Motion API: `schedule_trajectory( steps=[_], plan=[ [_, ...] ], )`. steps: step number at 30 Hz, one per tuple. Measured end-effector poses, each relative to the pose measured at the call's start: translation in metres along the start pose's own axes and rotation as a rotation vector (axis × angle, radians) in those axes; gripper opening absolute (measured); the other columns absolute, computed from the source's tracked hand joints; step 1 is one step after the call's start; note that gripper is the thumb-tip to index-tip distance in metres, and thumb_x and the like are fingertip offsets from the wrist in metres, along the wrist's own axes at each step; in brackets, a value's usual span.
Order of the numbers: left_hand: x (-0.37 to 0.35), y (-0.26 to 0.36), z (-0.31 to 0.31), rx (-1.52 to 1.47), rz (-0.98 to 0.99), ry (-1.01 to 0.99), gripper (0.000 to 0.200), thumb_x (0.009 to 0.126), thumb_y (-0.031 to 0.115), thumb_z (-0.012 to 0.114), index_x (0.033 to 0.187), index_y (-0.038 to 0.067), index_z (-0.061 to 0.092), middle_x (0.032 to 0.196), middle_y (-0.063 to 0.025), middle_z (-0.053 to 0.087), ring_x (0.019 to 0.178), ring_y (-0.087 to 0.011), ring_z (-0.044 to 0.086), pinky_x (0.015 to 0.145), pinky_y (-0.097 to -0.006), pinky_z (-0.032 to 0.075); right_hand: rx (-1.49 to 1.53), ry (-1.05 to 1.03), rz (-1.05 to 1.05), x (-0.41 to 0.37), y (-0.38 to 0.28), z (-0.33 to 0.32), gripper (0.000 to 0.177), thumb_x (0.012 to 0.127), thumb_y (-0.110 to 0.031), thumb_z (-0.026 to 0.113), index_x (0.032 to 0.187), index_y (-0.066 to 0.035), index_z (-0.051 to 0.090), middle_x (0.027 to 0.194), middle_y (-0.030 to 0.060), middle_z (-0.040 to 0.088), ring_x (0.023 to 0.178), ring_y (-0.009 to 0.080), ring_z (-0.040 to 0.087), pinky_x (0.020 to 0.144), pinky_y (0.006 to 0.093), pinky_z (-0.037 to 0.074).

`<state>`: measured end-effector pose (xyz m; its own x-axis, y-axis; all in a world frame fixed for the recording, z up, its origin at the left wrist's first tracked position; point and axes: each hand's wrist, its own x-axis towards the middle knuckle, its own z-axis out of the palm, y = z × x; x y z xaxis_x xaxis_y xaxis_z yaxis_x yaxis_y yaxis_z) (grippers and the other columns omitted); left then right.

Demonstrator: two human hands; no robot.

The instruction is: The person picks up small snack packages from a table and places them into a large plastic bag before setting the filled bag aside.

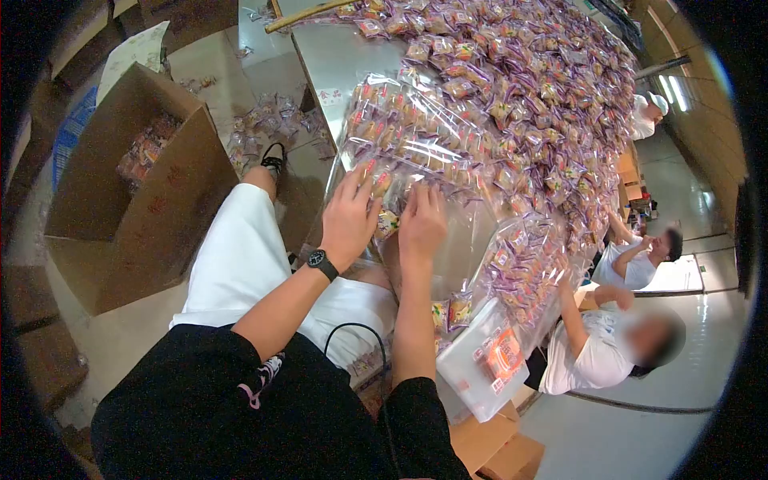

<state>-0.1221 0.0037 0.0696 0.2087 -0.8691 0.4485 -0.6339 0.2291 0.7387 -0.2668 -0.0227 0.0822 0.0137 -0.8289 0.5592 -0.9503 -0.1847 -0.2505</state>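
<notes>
In the head view my left hand (350,214), with a black watch on its wrist, curls its fingers over small wrapped snack packets (386,222) at the table's near edge. Beside it, my right hand (422,224) has bent fingers closed at the edge of a clear plastic bag (464,240); the fingertips are partly hidden. One packet shows between the two hands. Just beyond them lies a large clear bag filled with rows of packets (420,132).
A big heap of loose packets (528,96) covers the table. Flat printed bags (492,360) are stacked at the right, near another filled bag (520,268). An open carton (152,208) stands left. A co-worker (592,344) sits at the right, others further back. Packets litter the floor.
</notes>
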Motion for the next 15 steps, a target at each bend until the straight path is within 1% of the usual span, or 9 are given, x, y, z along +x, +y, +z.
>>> schedule_trajectory(
  steps=[2,5,7,10,11,12,13,15],
  plan=[
    [-0.003,-0.003,0.001,0.033,-0.011,0.025,0.046,0.09,0.011,0.07,0.132,-0.002,0.062,0.147,-0.0219,0.053,0.13,-0.041,0.056,0.107,-0.045,0.048,-0.036,-0.055,-0.011,-0.001,0.006,0.006,0.027,0.098,-0.019,0.066,0.122,-0.008,0.07,0.135,0.0251,0.063,0.122,0.042,0.063,0.098,0.0462,0.054],
    [-0.005,-0.005,0.001,0.021,-0.032,0.089,0.05,0.089,0.008,0.069,0.137,-0.001,0.06,0.146,-0.0229,0.055,0.132,-0.0399,0.056,0.109,-0.0448,0.048,-0.129,-0.026,-0.059,0.001,0.006,0.011,0.036,0.096,-0.024,0.067,0.13,-0.011,0.067,0.126,0.0201,0.068,0.11,0.0429,0.066,0.092,0.0469,0.057],
    [-0.007,-0.006,0.002,0.044,-0.018,0.114,0.051,0.089,0.007,0.068,0.138,-0.001,0.059,0.146,-0.0222,0.056,0.132,-0.0395,0.056,0.109,-0.0448,0.048,-0.106,-0.075,-0.095,0.002,-0.004,-0.002,0.041,0.093,-0.027,0.07,0.131,-0.011,0.067,0.127,0.0202,0.068,0.113,0.0424,0.065,0.094,0.0479,0.056],
    [-0.009,-0.007,0.007,0.016,0.002,0.189,0.05,0.089,0.004,0.068,0.139,0.006,0.063,0.145,-0.0164,0.059,0.132,-0.0396,0.056,0.108,-0.0447,0.049,-0.011,-0.105,-0.128,0.0,0.002,-0.004,0.05,0.086,-0.032,0.074,0.132,-0.012,0.066,0.129,0.0201,0.067,0.116,0.0422,0.064,0.097,0.0494,0.055],
    [-0.01,-0.007,0.007,0.035,0.025,0.163,0.05,0.088,0.003,0.068,0.138,0.009,0.064,0.145,-0.0143,0.06,0.132,-0.0399,0.057,0.107,-0.0446,0.049,0.031,-0.105,-0.136,0.0,0.008,0.0,0.053,0.084,-0.033,0.076,0.132,-0.012,0.066,0.13,0.02,0.067,0.117,0.0422,0.064,0.098,0.0498,0.054],
    [-0.009,-0.007,0.004,0.055,0.05,0.14,0.05,0.088,0.002,0.068,0.137,0.012,0.066,0.144,-0.0122,0.061,0.131,-0.0401,0.057,0.107,-0.0445,0.049,-0.019,-0.004,-0.236,0.001,0.012,0.006,0.054,0.083,-0.03,0.078,0.132,-0.012,0.065,0.136,0.0194,0.062,0.117,0.0414,0.064,0.097,0.0498,0.055],
    [-0.009,-0.006,0.002,0.075,0.076,0.118,0.05,0.088,0.002,0.068,0.136,0.015,0.067,0.143,-0.0101,0.062,0.131,-0.0403,0.057,0.106,-0.0444,0.05,0.003,-0.05,-0.164,0.001,0.018,0.008,0.052,0.084,-0.028,0.077,0.131,-0.011,0.065,0.137,0.0191,0.062,0.118,0.0407,0.064,0.097,0.05,0.055],
    [-0.01,-0.007,0.005,0.092,0.06,0.144,0.042,0.087,0.004,0.068,0.127,0.018,0.073,0.142,-0.0043,0.064,0.13,-0.0391,0.058,0.102,-0.0449,0.052,0.048,-0.14,-0.027,0.006,0.019,0.005,0.047,0.086,-0.025,0.077,0.129,-0.01,0.066,0.139,0.0186,0.061,0.119,0.0393,0.064,0.097,0.0502,0.054]
  ],
)
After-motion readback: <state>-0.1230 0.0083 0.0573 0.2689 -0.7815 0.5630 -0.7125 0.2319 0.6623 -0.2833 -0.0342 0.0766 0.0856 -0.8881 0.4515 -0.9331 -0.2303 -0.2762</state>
